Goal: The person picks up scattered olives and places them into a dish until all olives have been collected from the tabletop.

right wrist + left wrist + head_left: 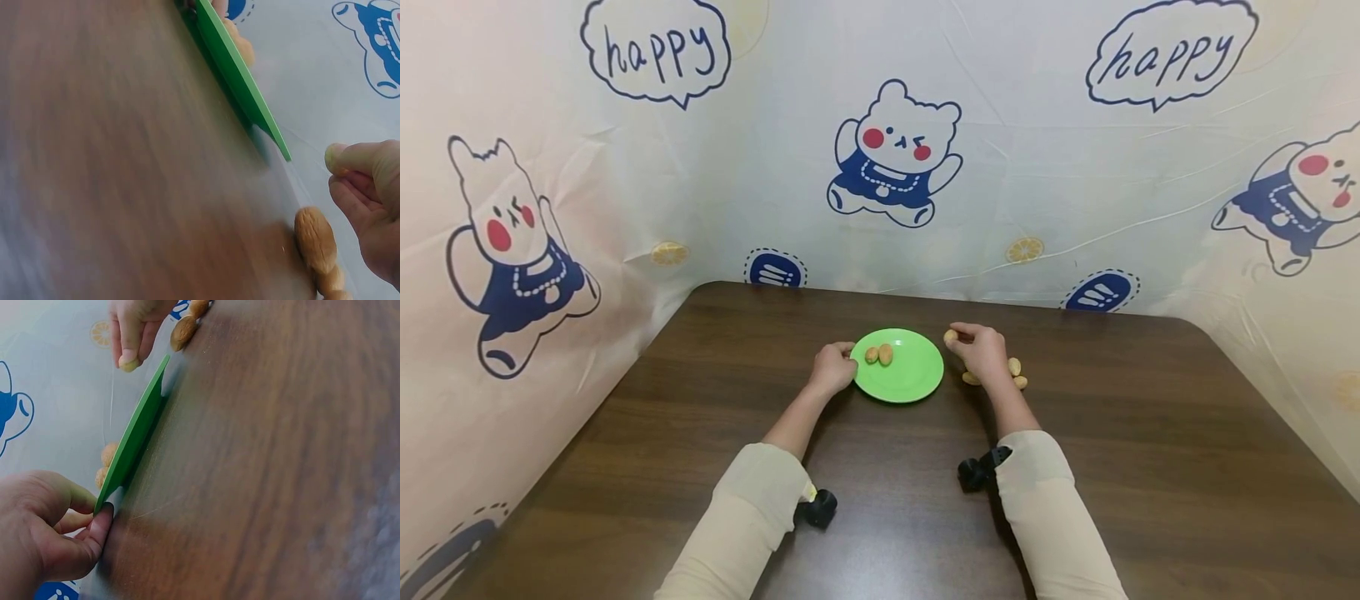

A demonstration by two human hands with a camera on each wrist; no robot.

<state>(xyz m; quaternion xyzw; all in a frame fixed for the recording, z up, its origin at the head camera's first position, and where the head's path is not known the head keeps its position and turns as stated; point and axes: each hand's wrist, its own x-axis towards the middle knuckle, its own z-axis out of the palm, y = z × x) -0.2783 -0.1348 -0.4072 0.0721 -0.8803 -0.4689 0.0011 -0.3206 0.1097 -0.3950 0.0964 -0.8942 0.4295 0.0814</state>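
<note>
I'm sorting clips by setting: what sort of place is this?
Probably a makeshift indoor recording booth: printed cartoon sheeting hangs behind and beside a wood-grain table, and small black devices, likely cameras, sit by both sleeves.

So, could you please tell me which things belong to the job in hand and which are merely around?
Job:
- green plate, held by left hand
- two nuts on it
- nut held in right hand
- loose nuts near that hand

Just around:
- table
- patterned backdrop
- wrist cameras
</note>
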